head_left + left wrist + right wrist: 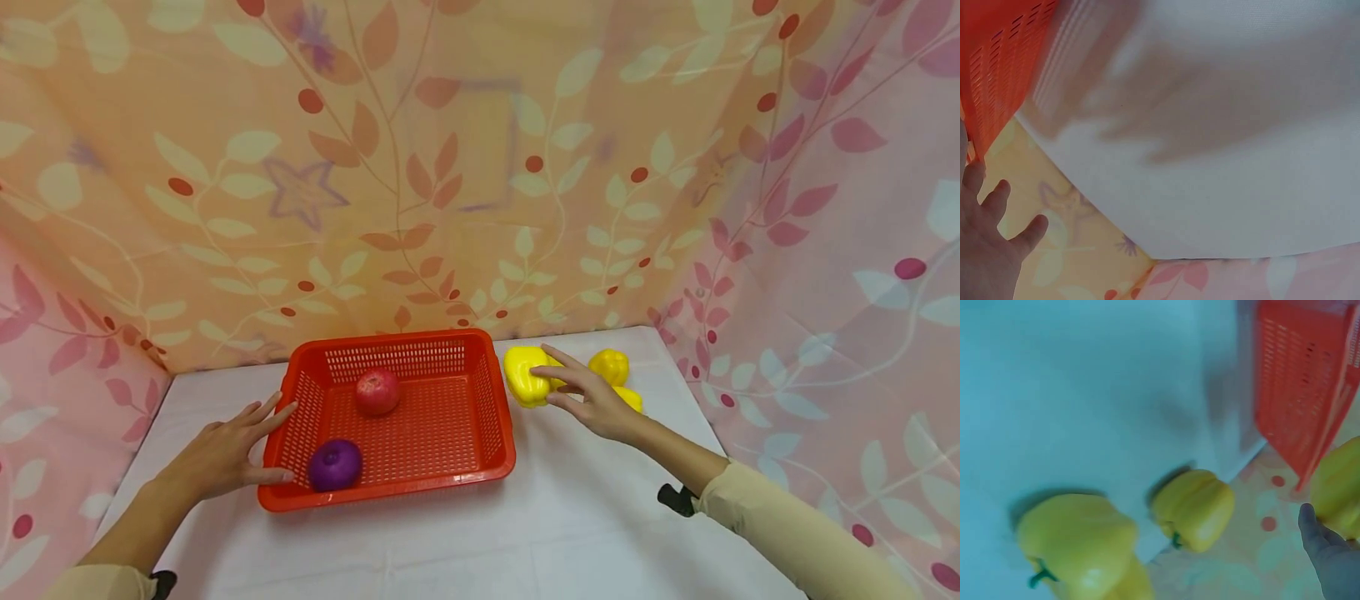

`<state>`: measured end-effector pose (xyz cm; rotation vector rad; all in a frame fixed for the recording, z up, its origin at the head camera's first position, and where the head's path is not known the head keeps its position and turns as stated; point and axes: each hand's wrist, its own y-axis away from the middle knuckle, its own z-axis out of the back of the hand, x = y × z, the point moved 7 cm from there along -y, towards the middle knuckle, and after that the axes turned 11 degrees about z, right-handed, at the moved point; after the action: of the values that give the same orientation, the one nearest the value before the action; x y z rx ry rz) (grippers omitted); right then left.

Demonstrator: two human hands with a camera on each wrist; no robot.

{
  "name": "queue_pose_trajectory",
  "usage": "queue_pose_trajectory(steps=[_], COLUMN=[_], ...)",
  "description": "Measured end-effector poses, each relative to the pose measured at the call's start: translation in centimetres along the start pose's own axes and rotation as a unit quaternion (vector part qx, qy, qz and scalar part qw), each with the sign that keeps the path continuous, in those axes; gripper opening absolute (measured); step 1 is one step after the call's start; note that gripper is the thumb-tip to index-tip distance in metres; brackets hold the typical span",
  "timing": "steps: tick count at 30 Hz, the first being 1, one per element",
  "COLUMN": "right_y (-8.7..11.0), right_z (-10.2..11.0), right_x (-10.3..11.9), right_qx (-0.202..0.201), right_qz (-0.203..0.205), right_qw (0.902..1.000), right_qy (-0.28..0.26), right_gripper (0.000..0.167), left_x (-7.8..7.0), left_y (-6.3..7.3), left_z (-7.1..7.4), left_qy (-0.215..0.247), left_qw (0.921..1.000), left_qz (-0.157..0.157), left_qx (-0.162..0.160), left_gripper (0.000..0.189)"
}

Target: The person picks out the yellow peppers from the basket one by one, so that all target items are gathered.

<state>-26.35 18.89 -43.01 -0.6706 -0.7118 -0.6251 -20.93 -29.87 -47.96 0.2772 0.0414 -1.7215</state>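
My right hand point(592, 402) holds a yellow bell pepper point(525, 379) between thumb and fingers, just off the right rim of a red plastic basket point(420, 482). In the right wrist view this pepper point(1340, 487) appears at the right edge, partly cut off. On the basket's left side, my left hand point(225, 450) rests at the rim with its fingers spread. Inside the basket lie a round pinkish-red fruit point(377, 392) and a round, glossy purple fruit or vegetable point(335, 465); their exact kinds are unclear.
More yellow bell peppers point(609, 367) lie on the white-covered table point(570, 517), right of the basket and partly behind my right hand. Two of them touch or overlap in the right wrist view. Leaf-patterned cloth point(465, 167) hangs behind the table and at both sides.
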Motion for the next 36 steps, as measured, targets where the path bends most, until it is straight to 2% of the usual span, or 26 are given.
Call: queue_pose_trajectory(steps=[10, 18, 25, 30, 36], right_y=[4.3, 6.6, 7.5, 8.0, 8.2], right_z=[-0.1, -1.0, -1.3, -1.5, -1.5], right_x=[-2.9, -5.6, -7.1, -7.7, -7.6], right_qx=[-0.011, 0.011, 0.03, 0.05, 0.045], right_qz=[-0.029, -0.039, -0.021, -0.015, -0.039], right_qw=[0.9981, 0.9948, 0.9897, 0.9824, 0.9828], right_qy=[0.052, 0.093, 0.139, 0.179, 0.174], right_gripper=[0.041, 0.043, 0.045, 0.051, 0.044], left_x=[0.2, 0.0, 0.1, 0.0, -0.1], left_y=[-0.2, -0.1, -0.1, 0.0, -0.2], left_z=[0.0, 0.1, 0.0, 0.0, 0.1], left_qy=[-0.005, -0.008, -0.004, -0.003, -0.009], left_qw=[1.0, 0.9999, 1.0, 0.9999, 0.9999], left_qz=[0.002, -0.004, -0.003, -0.007, -0.008], left_qx=[-0.002, -0.008, -0.007, -0.007, -0.006], left_gripper=[0.108, 0.107, 0.106, 0.107, 0.107])
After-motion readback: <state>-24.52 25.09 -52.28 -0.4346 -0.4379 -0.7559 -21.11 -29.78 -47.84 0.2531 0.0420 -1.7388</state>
